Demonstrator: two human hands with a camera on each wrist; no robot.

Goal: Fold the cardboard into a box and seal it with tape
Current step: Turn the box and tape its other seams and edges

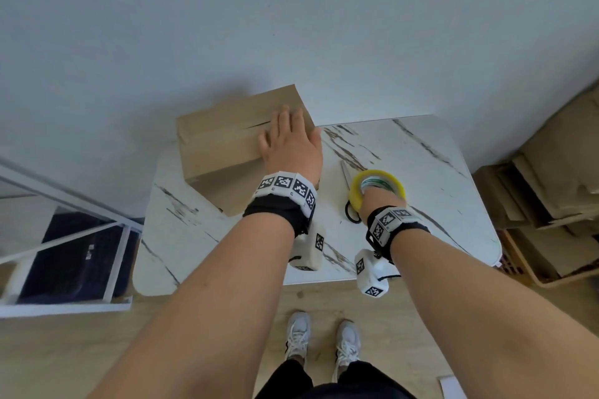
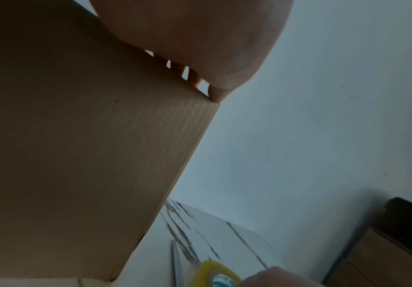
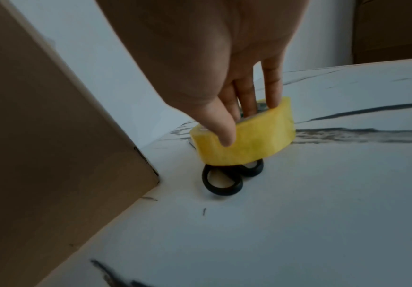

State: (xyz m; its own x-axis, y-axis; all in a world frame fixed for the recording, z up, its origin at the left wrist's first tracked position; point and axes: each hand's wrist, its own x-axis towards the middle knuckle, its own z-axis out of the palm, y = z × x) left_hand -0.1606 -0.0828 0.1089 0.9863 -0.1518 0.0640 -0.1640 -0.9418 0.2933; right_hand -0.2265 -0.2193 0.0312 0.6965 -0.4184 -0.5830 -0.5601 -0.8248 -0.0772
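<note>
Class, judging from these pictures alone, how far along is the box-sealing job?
Done: the cardboard box stands folded on the table, flaps closed. In hand: the left hand presses the flaps flat while the right hand grips the tape roll above the scissors. Left: no tape shows on the seam yet.

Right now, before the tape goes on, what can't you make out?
- Box top seam: its right end lies under the left hand in the head view.
- Scissors: the tape roll and right hand cover their middle.
- Tape's loose end: not discernible in any view.
</note>
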